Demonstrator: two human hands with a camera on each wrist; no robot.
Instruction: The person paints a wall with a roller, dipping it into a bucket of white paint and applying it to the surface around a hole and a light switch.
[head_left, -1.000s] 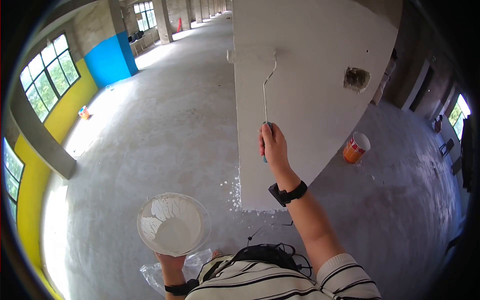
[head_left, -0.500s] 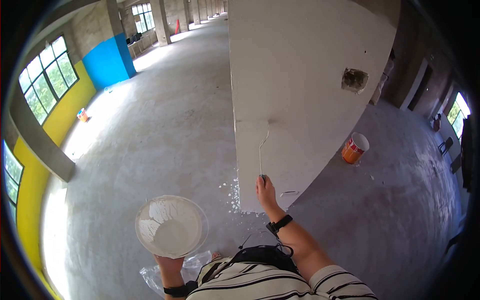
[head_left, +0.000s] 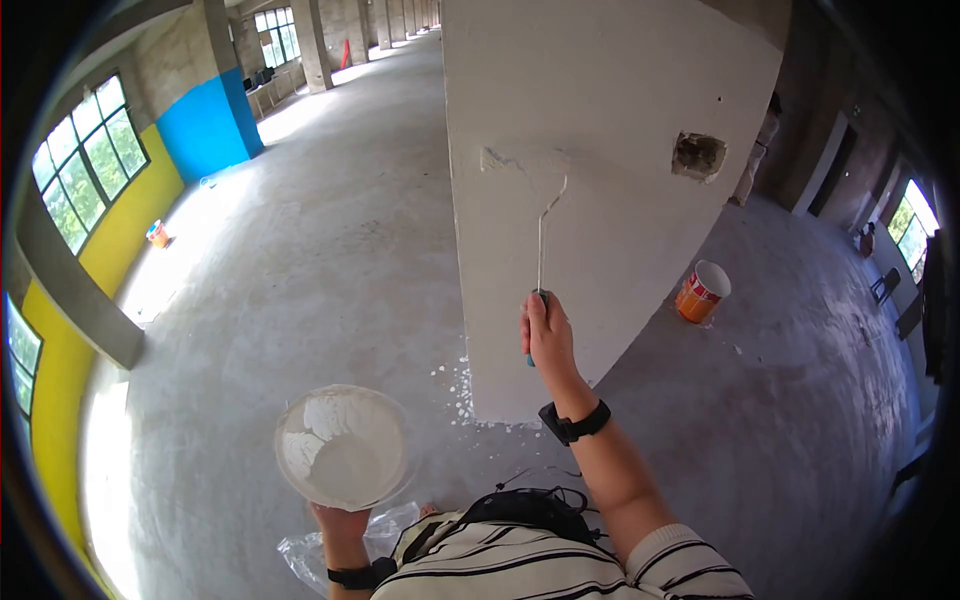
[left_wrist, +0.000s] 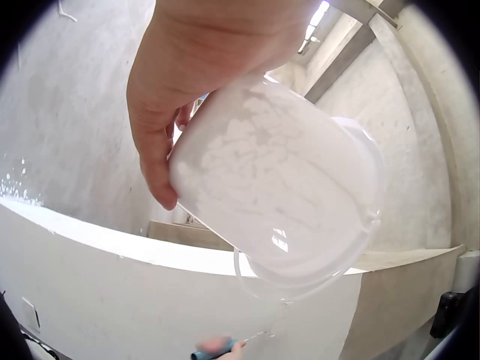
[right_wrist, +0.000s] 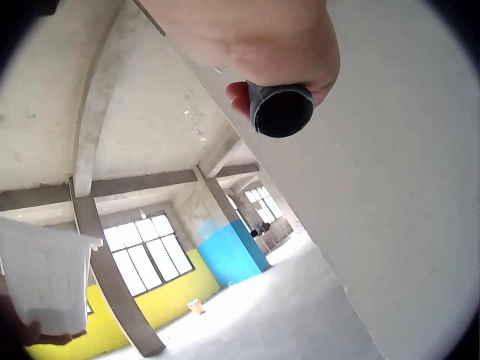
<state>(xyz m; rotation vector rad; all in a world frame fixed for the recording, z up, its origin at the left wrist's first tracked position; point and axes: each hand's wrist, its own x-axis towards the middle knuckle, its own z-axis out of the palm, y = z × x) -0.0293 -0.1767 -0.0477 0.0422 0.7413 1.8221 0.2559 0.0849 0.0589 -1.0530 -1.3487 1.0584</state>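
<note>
In the head view my right hand [head_left: 549,335] grips the dark green handle of a paint roller [head_left: 541,245]. The roller's pale head lies against the white wall [head_left: 600,270], to the left of a square hole. The handle's hollow end [right_wrist: 283,112] pokes out below the fist in the right wrist view. My left hand [head_left: 342,521] holds a translucent white bucket [left_wrist: 277,172] from underneath, with fingers curled around its base in the left wrist view. Off-white paint [head_left: 355,465] covers the bucket's bottom and streaks its inner side.
An orange-and-white bucket [head_left: 703,292] stands on the concrete floor right of the wall. White splatters [head_left: 460,390] dot the floor by the wall's left corner. Clear plastic sheeting [head_left: 300,550] lies near the left forearm. Another person [head_left: 757,150] is partly hidden behind the wall.
The roller went down the wall, then back up, and now stands slightly right of its first track. My right arm moved with it; the left hand and bucket stayed nearly still.
</note>
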